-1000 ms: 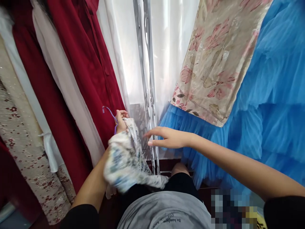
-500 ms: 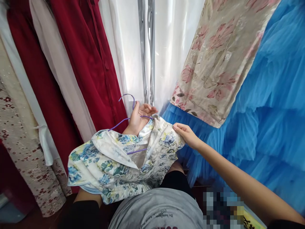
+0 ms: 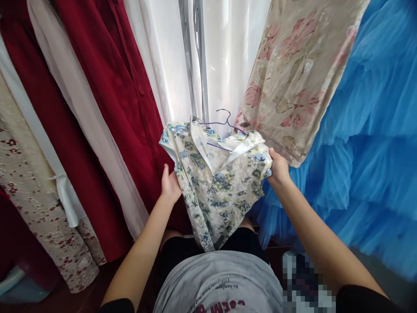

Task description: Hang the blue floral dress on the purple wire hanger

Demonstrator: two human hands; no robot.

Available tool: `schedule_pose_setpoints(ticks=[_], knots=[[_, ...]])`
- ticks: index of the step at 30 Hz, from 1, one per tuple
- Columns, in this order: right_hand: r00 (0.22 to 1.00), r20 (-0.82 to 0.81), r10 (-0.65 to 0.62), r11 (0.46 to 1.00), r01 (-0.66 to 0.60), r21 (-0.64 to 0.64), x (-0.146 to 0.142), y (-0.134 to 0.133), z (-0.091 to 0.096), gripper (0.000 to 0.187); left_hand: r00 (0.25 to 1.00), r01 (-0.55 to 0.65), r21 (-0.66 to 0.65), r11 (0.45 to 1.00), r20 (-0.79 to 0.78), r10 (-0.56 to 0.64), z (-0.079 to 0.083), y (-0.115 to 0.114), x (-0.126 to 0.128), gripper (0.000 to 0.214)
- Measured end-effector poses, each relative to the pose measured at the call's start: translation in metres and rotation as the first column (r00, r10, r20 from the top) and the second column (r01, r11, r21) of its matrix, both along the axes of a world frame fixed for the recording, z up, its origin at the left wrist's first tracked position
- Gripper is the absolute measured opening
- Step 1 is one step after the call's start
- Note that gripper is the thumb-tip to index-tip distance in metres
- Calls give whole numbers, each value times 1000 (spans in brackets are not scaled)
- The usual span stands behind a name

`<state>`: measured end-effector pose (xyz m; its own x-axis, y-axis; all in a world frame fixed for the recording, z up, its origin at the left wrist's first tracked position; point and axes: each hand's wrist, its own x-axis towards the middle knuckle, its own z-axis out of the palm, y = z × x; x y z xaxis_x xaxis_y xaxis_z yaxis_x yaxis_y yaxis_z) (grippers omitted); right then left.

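A white short-sleeved floral top [image 3: 221, 191] with blue, green and yellow flowers hangs in front of me. Through its open neckline runs a thin purple hanger [image 3: 228, 121], whose hook sticks up above the collar. At the right shoulder edge, the fingers and thumb of my right hand [image 3: 280, 167] pinch the fabric. My left hand [image 3: 171, 184] is against the left side of the top, thumb stretched upward and apart. Its other fingers are partly hidden behind the cloth. The lower part of the top narrows down toward my lap.
Dark red dresses [image 3: 97, 87] and a pale pink one [image 3: 81, 113] hang on the left. A grey metal stand [image 3: 195, 56] is ahead by white cloth [image 3: 224, 52]. Beige floral cloth [image 3: 286, 95] and a blue ruffled tulle dress [image 3: 374, 152] hang on the right.
My left hand has come out of the neckline, off the hanger, to the left side of the top. The top now faces me more squarely, the hanger inside both shoulders.
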<state>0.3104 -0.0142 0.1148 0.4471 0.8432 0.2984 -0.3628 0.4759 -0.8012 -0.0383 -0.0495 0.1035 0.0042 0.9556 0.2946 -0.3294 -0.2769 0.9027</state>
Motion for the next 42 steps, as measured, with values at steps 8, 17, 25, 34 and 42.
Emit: schedule_pose_setpoints(ticks=[8,17,25,34,42], knots=[[976,169,138,989,-146,33,-41,-4,23,34,898,-331,-109,937,269,349,-84,-13,4,31],[754,417,-507,859,482,174,-35,-47,-60,42,907,-352,-227,908,157,391,-130,-81,41,37],[700,341,628,778,-550,-303,-143,-73,-115,36,874,-410,-237,881,174,454,-129,-94,62,37],[846,205,492,864,-444,-239,-127,-87,-104,30,592,-715,349,606,-159,790,-143,-91,59,46],[775,226,590,791,-499,-354,-113,-84,-93,29,633,-176,476,862,-616,470,-123,-47,106,3]])
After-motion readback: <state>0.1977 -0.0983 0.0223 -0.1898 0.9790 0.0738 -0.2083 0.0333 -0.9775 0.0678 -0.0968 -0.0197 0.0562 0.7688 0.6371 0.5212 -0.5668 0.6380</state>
